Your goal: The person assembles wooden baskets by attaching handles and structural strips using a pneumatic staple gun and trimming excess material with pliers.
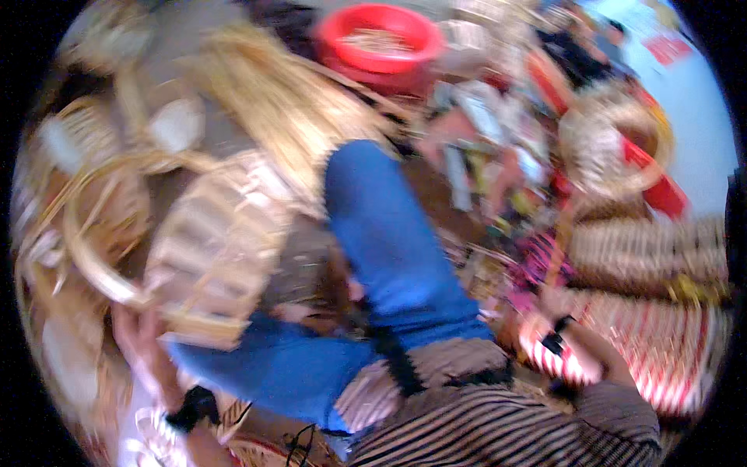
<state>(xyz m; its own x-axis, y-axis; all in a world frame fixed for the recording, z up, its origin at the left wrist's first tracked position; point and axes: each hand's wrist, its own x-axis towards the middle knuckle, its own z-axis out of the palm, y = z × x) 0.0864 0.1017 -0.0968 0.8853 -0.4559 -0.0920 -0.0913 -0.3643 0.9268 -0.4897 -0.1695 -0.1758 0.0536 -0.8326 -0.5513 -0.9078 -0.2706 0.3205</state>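
Motion blur softens the whole view. At the lower left my left hand [144, 342] grips the lower edge of a pale woven basket [222, 241], beside the foot of its hoop handle [82, 249]. The basket leans tilted over my left leg, its slatted side facing up. On the right my right hand [550, 303] is closed around the lower end of a thin brown wooden stick [559, 245], which points away from me. A pink and black patterned cloth [537, 261] lies beside that stick. Fine finger positions are smeared on both hands.
Long pale strips [272, 101] lie beyond my knee. A red basin [381, 39] with small pieces inside stands at the far side. To the right are a round basket [615, 144], a red-and-white striped woven piece [646, 342] and mixed clutter [490, 148].
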